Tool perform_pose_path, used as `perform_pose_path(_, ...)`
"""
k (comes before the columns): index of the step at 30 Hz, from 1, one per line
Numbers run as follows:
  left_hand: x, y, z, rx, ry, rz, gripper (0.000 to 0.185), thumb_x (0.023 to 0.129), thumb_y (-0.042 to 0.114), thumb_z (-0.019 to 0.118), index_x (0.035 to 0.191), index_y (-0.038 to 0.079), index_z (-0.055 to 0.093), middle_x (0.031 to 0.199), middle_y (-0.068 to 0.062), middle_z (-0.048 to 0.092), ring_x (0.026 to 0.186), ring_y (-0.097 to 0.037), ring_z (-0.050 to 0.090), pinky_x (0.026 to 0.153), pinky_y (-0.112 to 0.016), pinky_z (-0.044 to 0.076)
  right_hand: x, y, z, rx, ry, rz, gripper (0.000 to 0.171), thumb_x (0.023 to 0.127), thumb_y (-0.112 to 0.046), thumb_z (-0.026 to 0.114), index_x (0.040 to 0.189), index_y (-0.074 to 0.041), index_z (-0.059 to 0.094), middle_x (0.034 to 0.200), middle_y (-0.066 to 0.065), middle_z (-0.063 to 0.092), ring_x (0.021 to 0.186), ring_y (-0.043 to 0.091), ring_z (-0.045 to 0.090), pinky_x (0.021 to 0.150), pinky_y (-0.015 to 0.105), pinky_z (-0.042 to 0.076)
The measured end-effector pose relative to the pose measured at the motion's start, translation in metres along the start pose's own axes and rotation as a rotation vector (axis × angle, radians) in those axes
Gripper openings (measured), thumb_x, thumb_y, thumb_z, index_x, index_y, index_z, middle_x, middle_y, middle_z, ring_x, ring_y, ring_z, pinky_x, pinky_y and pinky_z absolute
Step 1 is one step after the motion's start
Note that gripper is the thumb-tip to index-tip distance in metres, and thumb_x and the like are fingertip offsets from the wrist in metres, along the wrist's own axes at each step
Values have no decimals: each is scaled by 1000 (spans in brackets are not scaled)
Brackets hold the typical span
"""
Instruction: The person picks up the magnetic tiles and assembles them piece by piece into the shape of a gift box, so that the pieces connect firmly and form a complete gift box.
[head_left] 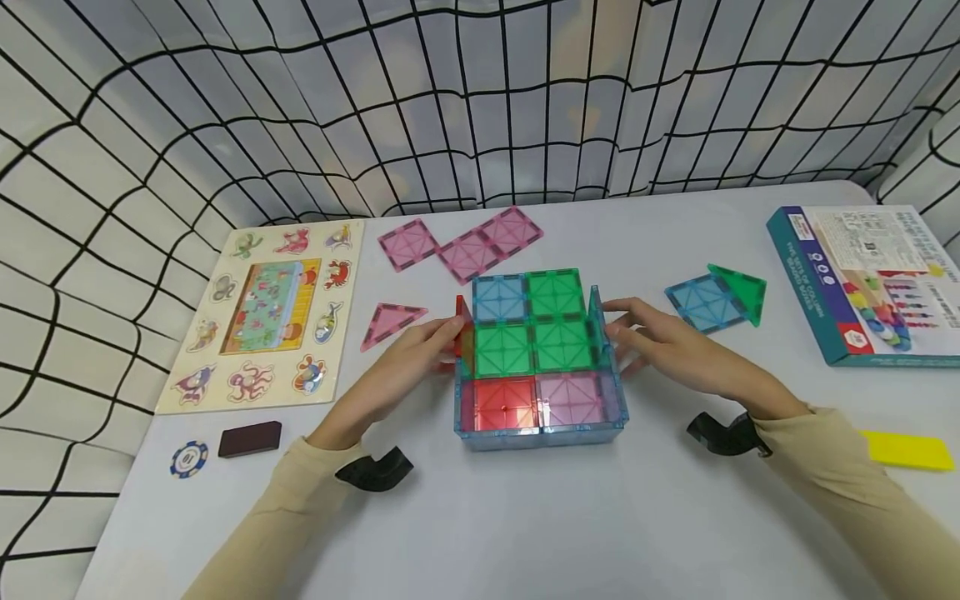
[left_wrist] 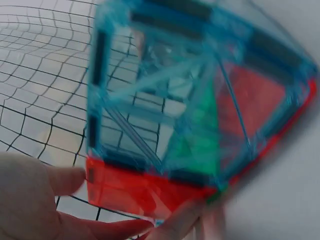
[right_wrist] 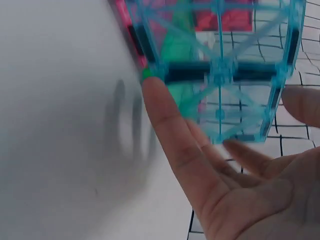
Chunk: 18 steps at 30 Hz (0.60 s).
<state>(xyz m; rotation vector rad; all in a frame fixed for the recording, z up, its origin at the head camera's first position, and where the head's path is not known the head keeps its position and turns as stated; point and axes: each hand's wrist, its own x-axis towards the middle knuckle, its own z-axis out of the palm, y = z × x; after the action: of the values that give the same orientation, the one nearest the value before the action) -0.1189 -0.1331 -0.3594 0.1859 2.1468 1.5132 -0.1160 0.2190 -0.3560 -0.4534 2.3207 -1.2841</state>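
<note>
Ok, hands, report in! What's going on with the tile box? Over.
Left hand on the red side tile. Right hand flat against the blue side wall. Tile box half built, back side open. Nothing blocking.

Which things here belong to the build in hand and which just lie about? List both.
In hand: tile box, left hand, right hand, red tile at the left fingers, blue wall at the right fingers.
Lying about: pink squares, pink triangle, blue and green tiles, animal puzzle, game box, chip, yellow block.
</note>
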Motion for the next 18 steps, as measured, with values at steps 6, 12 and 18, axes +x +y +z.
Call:
perform_pose_path(6,-8,1,3,-81,-44,1,57,116,32,29,156,-8,38,154,-23,47,144,-39,43,118,-50,40,-6,-4,9,-46,11,48,65,114,-39,42,161,4,28,136,27,62,101,27,74,102,62,51)
perform_pose_path(12,-9,-3,3,-87,-78,5,60,116,35,34,160,-7,32,159,-21,43,147,-39,42,120,-51,37,-10,-3,15,-44,1,97,74,112,-48,41,164,2,23,150,29,51,108,28,71,107,68,44)
perform_pose_path(18,-9,-5,6,-69,-88,64,60,116,34,37,160,-6,31,161,-19,42,150,-35,39,119,-51,38,-12,-1,17,-30,9,102,76,111,-50,42,164,2,24,152,28,49,111,29,69,107,69,44)
